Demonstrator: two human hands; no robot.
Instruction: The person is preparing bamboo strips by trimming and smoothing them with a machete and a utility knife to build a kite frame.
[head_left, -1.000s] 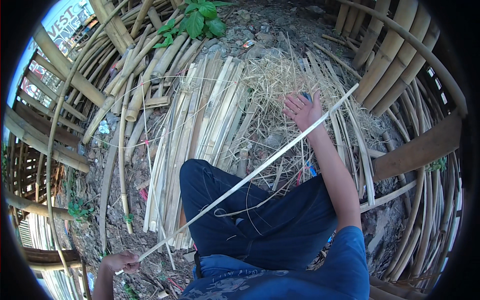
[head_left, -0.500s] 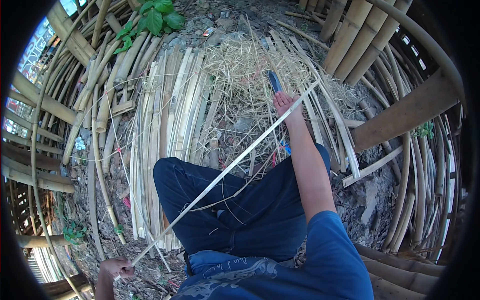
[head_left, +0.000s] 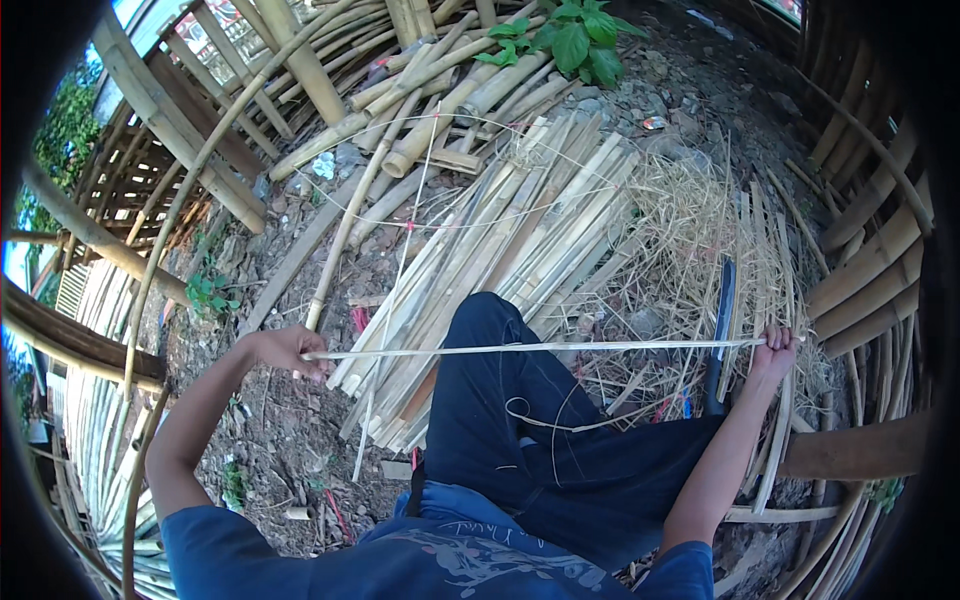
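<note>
A long, pale bamboo strip (head_left: 520, 348) stretches almost level in front of my knees, between my hands. My left hand (head_left: 292, 352) pinches its left end, with that arm bent out to the side. At the other end my right hand (head_left: 776, 350) closes its fingers round the strip. A long, dark-bladed knife (head_left: 725, 300) lies on the shavings beside my right hand, its lower part close to my right knee. Over my lap rests a thin, curled bamboo strand (head_left: 565, 427).
Split bamboo slats (head_left: 520, 240) lie in a row beyond my left knee. A heap of bamboo shavings (head_left: 685, 225) spreads to their right. Bamboo poles (head_left: 470, 105) are piled behind, near a leafy plant (head_left: 580, 45). A bamboo post (head_left: 850, 447) juts in at the right.
The view has turned left. The bamboo strip has swung from a diagonal to nearly level. My right hand, earlier palm up by the knife, now grips the strip's end.
</note>
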